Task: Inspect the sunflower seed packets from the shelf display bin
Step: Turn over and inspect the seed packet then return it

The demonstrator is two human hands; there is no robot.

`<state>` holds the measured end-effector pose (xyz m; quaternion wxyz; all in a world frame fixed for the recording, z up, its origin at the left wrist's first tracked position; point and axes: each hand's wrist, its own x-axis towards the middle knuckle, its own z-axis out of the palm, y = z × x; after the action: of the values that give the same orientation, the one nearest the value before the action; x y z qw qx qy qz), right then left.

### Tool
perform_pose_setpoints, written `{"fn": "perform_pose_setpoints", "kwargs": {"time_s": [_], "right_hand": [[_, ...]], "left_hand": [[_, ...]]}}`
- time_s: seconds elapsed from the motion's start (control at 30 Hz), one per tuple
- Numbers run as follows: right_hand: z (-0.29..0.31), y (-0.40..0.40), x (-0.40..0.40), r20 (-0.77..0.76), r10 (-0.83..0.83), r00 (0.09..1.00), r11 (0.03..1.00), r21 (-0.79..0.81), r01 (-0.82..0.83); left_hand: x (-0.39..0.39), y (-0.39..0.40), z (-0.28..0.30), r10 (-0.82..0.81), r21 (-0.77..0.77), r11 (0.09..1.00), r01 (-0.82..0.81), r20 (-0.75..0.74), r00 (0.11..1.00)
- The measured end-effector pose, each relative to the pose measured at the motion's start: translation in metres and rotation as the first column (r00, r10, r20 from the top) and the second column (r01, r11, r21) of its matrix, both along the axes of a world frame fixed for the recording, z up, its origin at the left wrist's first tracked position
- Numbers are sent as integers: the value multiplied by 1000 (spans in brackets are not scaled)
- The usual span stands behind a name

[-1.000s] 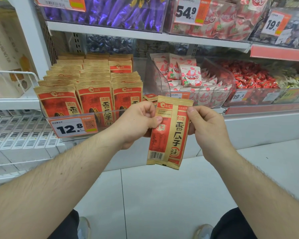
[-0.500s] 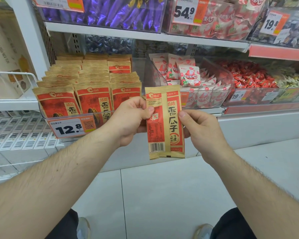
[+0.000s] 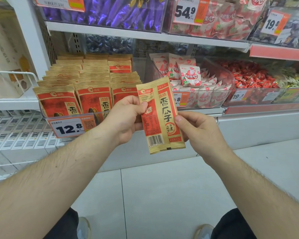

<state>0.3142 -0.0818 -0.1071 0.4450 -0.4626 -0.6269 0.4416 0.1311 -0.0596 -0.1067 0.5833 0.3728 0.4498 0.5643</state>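
I hold one tan and red sunflower seed packet (image 3: 160,116) upright in front of the shelf, its back with the barcode facing me. My left hand (image 3: 124,119) pinches its left edge between thumb and fingers. My right hand (image 3: 198,130) pinches its right edge lower down. Behind my left hand stands the clear display bin (image 3: 47,118), packed with several rows of the same packets (image 3: 91,80) and carrying a 12.8 price tag (image 3: 67,129).
To the right are clear bins of pink-and-white snack packs (image 3: 188,75) and red candies (image 3: 248,76). An upper shelf (image 3: 145,34) holds purple packs. A white wire shelf (image 3: 12,73) juts out at left. Pale floor tiles (image 3: 162,195) lie below.
The packet has risen a little and turned from leaning right to leaning slightly left, with both hands moving up with it and keeping their hold.
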Motion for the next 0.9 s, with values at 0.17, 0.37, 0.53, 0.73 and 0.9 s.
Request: {"fn": "perform_pose_setpoints", "kwargs": {"time_s": [0.17, 0.37, 0.53, 0.73, 0.9], "right_hand": [[1, -2, 3, 19, 88, 996, 996, 21, -88], [-2, -3, 7, 82, 211, 974, 974, 72, -217], [0, -8, 6, 183, 280, 943, 957, 25, -289], [0, -19, -6, 385, 294, 875, 946, 15, -324], [0, -21, -8, 428, 273, 862, 950, 20, -311]], "left_hand": [[1, 2, -2, 30, -9, 1000, -29, 56, 998], [-1, 4, -6, 40, -8, 999, -39, 63, 997], [3, 2, -6, 4, 9, 1000, -4, -2, 1000], [11, 0, -10, 49, 107, 994, -32, -168, 985], [13, -11, -3, -125, 167, 976, 139, -92, 988]]}}
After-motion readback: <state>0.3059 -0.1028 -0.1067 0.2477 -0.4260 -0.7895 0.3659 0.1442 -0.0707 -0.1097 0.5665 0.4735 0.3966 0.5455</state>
